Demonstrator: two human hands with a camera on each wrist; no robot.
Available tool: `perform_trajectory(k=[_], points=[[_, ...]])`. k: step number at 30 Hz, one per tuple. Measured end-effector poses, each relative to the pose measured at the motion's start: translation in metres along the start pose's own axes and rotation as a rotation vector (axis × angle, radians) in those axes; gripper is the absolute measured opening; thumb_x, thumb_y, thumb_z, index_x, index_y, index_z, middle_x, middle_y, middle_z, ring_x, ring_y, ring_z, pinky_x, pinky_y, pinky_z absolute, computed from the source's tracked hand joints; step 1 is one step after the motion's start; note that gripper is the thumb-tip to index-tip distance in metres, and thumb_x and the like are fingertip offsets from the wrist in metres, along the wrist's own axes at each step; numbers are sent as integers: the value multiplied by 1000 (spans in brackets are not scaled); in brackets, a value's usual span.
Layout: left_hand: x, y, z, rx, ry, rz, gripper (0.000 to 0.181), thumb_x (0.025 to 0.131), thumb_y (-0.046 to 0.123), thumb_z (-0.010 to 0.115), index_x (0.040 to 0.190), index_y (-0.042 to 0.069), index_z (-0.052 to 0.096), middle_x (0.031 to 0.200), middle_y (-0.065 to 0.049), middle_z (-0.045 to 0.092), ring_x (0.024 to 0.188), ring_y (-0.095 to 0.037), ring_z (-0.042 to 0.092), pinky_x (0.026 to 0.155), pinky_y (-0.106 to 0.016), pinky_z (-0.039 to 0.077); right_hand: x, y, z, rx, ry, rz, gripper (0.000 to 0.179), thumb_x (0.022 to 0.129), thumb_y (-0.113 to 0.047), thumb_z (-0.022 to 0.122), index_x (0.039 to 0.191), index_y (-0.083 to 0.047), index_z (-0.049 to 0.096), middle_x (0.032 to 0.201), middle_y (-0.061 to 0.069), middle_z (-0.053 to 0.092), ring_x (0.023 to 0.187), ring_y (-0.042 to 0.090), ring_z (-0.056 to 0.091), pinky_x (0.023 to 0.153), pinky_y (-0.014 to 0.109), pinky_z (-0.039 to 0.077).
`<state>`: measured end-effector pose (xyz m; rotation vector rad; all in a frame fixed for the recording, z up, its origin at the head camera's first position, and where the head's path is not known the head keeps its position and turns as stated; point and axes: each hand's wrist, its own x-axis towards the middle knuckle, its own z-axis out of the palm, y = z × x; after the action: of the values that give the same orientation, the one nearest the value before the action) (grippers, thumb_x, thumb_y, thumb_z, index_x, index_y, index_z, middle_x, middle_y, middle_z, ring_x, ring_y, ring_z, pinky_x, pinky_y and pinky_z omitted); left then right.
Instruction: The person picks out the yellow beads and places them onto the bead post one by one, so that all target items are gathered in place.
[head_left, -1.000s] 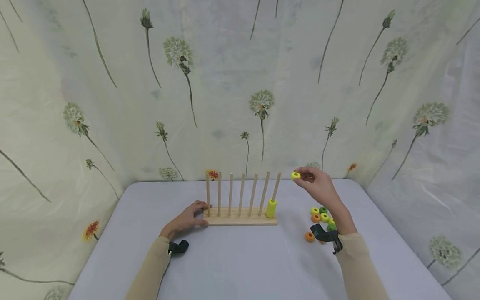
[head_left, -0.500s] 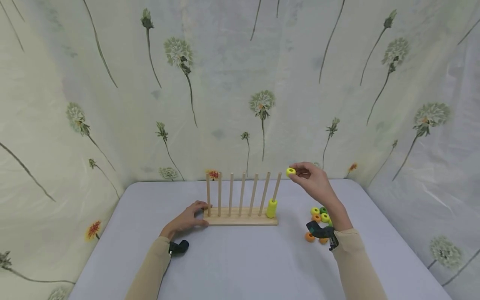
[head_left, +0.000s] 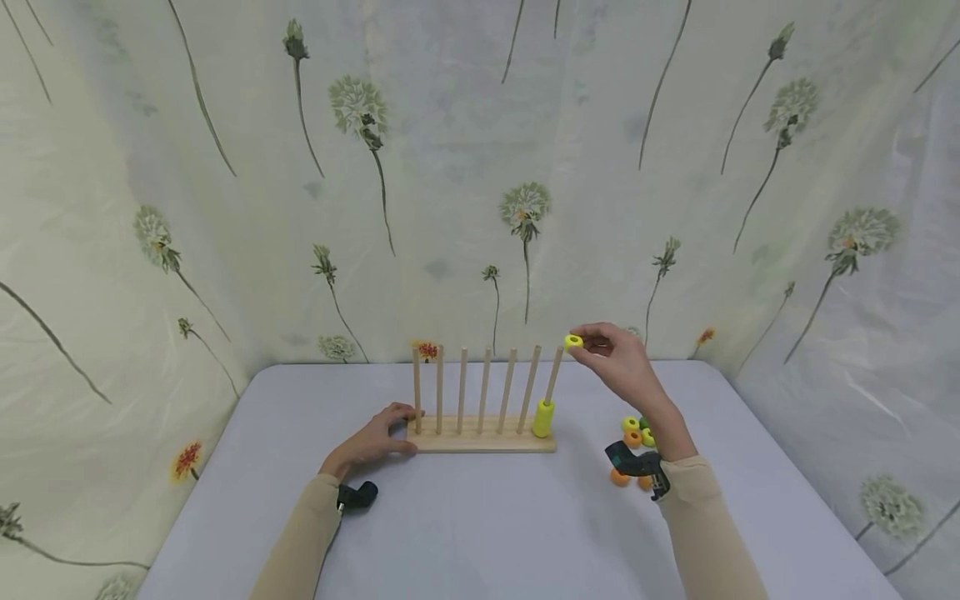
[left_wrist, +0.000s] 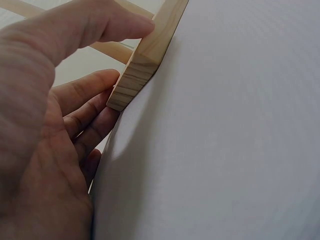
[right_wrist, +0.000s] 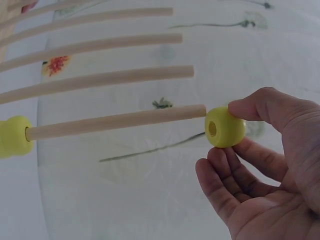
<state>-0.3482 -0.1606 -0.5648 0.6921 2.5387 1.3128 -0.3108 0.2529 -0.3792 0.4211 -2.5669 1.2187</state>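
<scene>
My right hand (head_left: 624,365) pinches a yellow bead (right_wrist: 231,129) between thumb and fingers, high over the table. The bead's hole faces the tip of the rightmost peg (right_wrist: 120,121). In the right wrist view the bead is right at that tip, slightly off its line; whether they touch I cannot tell. Yellow beads (head_left: 543,419) sit stacked at the foot of this peg. The wooden peg stand (head_left: 480,445) has a row of several upright pegs; the others are bare. My left hand (head_left: 372,440) grips the stand's left end, thumb at the front edge, fingers (left_wrist: 92,89) behind.
Loose yellow, orange and green beads, such as an orange bead (head_left: 619,477), lie on the white table (head_left: 480,525) right of the stand, partly hidden by my right wrist and its camera (head_left: 632,460). A flower-printed curtain (head_left: 435,208) hangs behind the table.
My right hand has carried the yellow bead leftward and slightly up, from beside the rightmost peg to its tip. My left hand stays at the stand's end.
</scene>
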Motion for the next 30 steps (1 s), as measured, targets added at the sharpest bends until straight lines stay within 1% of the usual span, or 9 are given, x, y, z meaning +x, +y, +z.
perform_trajectory(k=[5,8,12,15,24,30], points=[[0,1,0,-1,5,-1,65,79,21,78,137,11,53,141,-12,43,135,-37,35,109,-63,25,1,-3,1,-4,-4,5,39,90,-31,67,122,-9,61,112,9,63,101,22,63,84,19,53],[-1,2,-1,9,-4,0,66,78,26,78,138,13,53,141,-12,44,136,-37,35,109,-62,26,2,-3,3,-1,-6,7,38,90,-29,68,121,-8,61,112,9,63,102,22,63,85,23,54],[0,1,-1,11,-13,-13,67,78,29,79,138,14,53,141,-11,43,136,-35,35,110,-60,26,3,-4,5,1,-10,9,38,90,-28,68,122,-8,61,112,9,62,101,21,63,86,23,54],[1,-1,-1,13,-12,-8,67,78,29,79,138,13,53,141,-11,44,135,-35,36,110,-60,26,4,-4,6,-1,-14,7,38,90,-29,67,122,-8,61,112,8,62,101,21,62,86,23,53],[1,-2,0,4,-5,8,65,78,25,78,137,13,54,140,-11,45,134,-35,36,110,-61,26,5,-6,8,-11,-16,3,37,90,-27,68,121,-9,61,112,8,63,101,21,63,88,31,54],[0,0,-1,-20,-2,0,63,77,22,78,135,13,55,140,-10,44,135,-35,35,109,-62,25,7,-6,9,-12,-9,-10,36,90,-27,68,121,-9,62,112,9,63,100,21,63,87,29,54]])
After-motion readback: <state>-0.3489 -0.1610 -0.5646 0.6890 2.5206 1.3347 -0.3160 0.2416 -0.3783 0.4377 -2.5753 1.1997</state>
